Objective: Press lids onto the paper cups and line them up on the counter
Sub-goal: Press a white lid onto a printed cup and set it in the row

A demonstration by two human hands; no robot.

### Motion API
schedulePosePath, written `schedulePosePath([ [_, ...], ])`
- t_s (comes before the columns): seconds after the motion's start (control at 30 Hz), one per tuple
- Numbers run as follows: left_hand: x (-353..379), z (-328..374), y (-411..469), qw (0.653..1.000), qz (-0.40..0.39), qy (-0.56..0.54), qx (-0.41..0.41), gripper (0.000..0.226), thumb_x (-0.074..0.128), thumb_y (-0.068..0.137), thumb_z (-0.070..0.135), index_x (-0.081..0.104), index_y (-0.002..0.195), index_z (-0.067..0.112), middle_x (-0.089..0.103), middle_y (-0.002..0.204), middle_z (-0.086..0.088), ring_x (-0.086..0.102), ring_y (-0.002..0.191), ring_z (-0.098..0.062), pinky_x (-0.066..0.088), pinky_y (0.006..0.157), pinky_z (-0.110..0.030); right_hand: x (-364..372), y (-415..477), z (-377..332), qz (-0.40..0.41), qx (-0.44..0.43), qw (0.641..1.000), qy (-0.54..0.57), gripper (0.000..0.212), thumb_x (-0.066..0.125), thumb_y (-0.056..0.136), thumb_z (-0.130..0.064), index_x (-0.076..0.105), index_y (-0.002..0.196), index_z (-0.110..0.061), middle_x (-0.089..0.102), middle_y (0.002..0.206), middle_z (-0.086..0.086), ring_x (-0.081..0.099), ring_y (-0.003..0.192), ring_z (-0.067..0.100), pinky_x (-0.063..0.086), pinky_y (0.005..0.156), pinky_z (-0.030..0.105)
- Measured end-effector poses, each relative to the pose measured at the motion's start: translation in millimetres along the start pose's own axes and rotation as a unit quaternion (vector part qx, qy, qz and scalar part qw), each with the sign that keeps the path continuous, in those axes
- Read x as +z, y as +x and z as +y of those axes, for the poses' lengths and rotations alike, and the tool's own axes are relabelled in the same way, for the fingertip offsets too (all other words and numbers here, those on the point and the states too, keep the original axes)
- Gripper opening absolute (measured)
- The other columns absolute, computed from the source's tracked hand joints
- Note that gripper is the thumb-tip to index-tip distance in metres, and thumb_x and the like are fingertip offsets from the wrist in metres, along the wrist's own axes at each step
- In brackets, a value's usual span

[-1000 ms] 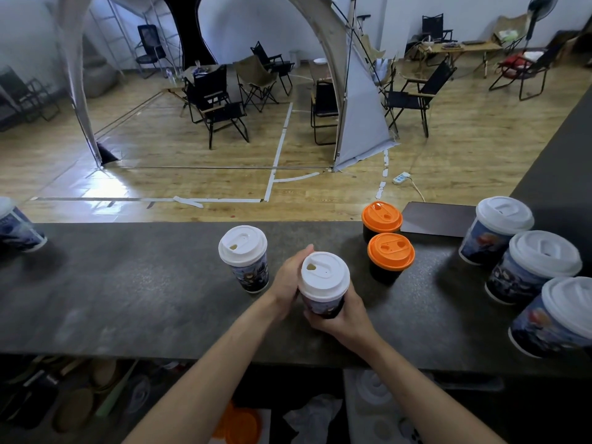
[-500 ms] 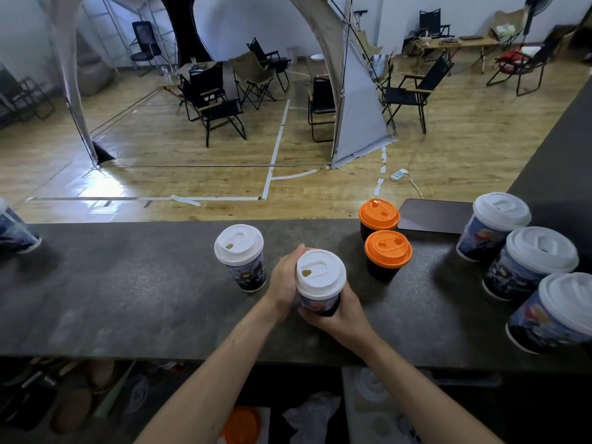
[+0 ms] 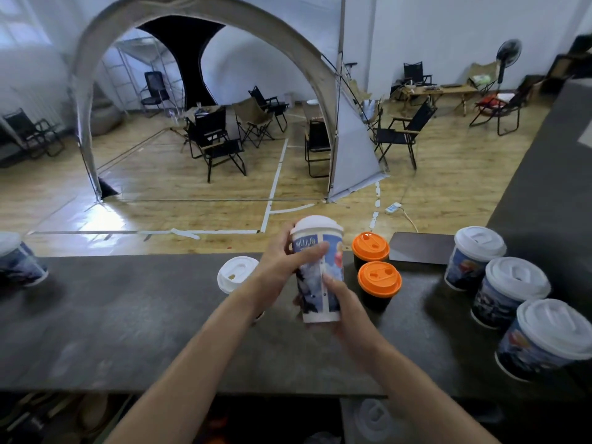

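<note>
A blue printed paper cup with a white lid is held above the dark counter, upright and lifted toward the camera. My left hand wraps its upper left side and my right hand grips its lower right and base. Behind my left wrist stands another white-lidded cup, mostly hidden. Two black cups with orange lids stand just right of the held cup. Three white-lidded printed cups sit in a diagonal row at the right.
One more lidded cup stands at the counter's far left edge. A dark flat board lies at the back edge behind the orange lids. Loose white lids lie on a shelf below the counter. Beyond are a wooden floor, folding chairs and a tent.
Both hands have lifted the cup off the counter and raised it toward the camera. The view has tilted up, so more of the room shows.
</note>
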State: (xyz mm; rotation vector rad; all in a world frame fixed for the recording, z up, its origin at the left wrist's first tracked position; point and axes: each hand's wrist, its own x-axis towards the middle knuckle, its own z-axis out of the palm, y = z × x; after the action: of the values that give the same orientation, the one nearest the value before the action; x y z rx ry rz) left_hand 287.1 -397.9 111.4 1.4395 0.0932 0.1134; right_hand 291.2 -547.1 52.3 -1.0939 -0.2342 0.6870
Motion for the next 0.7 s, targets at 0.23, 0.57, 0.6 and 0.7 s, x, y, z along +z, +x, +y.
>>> schedulePosePath([
  [0.23,1,66,1,0.994,-0.036,-0.072,0.075,0.067,0.078,0.081,0.026,0.050,0.139,0.008,0.065,0.126,-0.024,0.066,0.108,-0.037,0.052,0.098,-0.050,41,-20,-77,-0.077,-0.032,0.994,0.065,0.052,0.060,0.092,-0.052,0.063,0.119,-0.008,0.064,0.086,0.019,0.064,0.067,0.021,0.055,0.055,0.031],
  [0.57,11,88,-4,0.990,-0.032,-0.092,0.097,0.067,0.074,0.077,0.027,0.052,0.136,0.006,0.069,0.115,-0.016,0.068,0.102,-0.032,0.054,0.085,-0.043,47,-36,-104,-0.201,0.080,0.944,0.249,0.068,0.057,0.086,-0.063,0.059,0.118,-0.003,0.062,0.084,0.013,0.056,0.058,0.018,0.051,0.055,0.028],
  [0.6,10,91,-5,0.991,-0.021,-0.082,0.104,0.066,0.075,0.074,0.028,0.054,0.134,0.009,0.070,0.113,-0.014,0.069,0.100,-0.031,0.057,0.081,-0.041,46,-37,-107,-0.184,0.077,0.957,0.211,0.068,0.053,0.091,-0.065,0.060,0.118,-0.003,0.063,0.084,0.015,0.057,0.059,0.020,0.052,0.054,0.029],
  [0.7,9,100,-7,0.991,-0.008,-0.038,0.126,0.061,0.076,0.070,0.031,0.059,0.127,0.018,0.071,0.112,-0.011,0.071,0.099,-0.028,0.056,0.083,-0.042,46,-38,-109,-0.100,0.013,0.992,0.072,0.066,0.050,0.093,-0.066,0.062,0.124,-0.009,0.069,0.091,0.020,0.066,0.068,0.025,0.055,0.057,0.033],
])
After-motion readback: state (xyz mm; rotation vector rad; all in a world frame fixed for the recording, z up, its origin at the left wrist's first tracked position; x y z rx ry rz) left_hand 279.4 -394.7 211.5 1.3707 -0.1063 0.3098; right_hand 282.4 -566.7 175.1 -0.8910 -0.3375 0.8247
